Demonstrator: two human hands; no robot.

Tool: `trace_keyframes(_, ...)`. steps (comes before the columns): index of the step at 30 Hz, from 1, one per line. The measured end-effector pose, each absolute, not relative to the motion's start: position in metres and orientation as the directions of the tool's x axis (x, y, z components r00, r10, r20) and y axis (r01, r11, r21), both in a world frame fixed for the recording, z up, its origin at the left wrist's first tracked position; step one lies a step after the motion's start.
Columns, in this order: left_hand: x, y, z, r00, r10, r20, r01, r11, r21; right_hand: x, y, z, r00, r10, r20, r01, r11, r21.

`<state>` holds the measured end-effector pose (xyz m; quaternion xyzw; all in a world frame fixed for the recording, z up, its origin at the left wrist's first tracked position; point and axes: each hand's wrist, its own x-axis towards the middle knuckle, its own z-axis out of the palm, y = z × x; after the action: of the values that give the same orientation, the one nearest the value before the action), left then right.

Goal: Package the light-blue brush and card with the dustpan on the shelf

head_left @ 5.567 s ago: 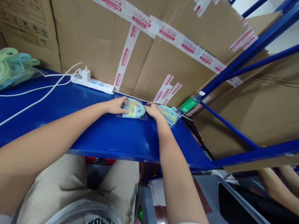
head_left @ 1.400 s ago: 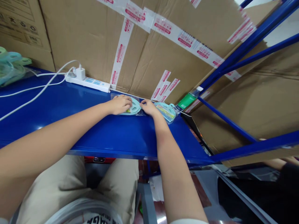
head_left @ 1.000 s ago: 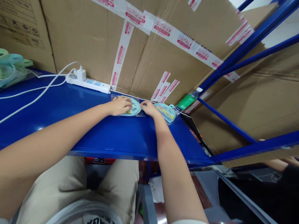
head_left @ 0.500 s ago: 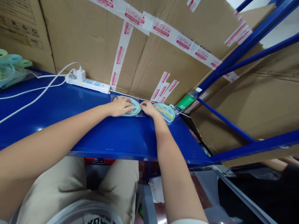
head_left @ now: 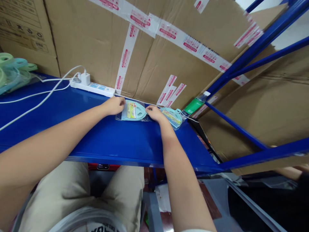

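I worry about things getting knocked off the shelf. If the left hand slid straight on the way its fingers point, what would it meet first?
Probably the bagged blue item right at the left hand fingertips; the right hand lies just beyond.

The shelf (head_left: 113,141) is glossy blue painted metal, smooth, catching glare. The packet (head_left: 132,111) is clear shiny plastic film over pale blue plastic, with what looks like a printed paper label. Behind, the cartons (head_left: 96,42) are matt brown cardboard with glossy tape
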<state>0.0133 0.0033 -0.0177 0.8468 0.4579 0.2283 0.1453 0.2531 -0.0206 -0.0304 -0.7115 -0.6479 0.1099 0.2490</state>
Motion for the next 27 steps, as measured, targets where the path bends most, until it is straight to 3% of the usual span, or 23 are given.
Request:
trace_keyframes(11, 0.019, 0.004, -0.027, 0.546, 0.807, 0.224, 0.694, -0.585, 0.419, 0.255, -0.018, -0.032, 0.122, 0.979, 0.165, 0.861, -0.021, -0.508)
trace_keyframes(17, 0.013, 0.007, -0.025, 0.504, 0.83, 0.24, 0.704, -0.555, 0.443, 0.26, -0.014, -0.037, 0.109, 0.978, 0.176, 0.851, 0.0, -0.525)
trace_keyframes(23, 0.017, -0.003, -0.021, 0.581, 0.739, 0.343, 0.662, -0.673, 0.329, 0.262, -0.011, -0.039, 0.103, 0.975, 0.195, 0.845, 0.017, -0.534)
trace_keyframes(27, 0.028, -0.013, -0.021, 0.653, 0.693, 0.306, 0.635, -0.721, 0.278, 0.262, -0.011, -0.038, 0.05, 0.972, 0.231, 0.833, 0.087, -0.547)
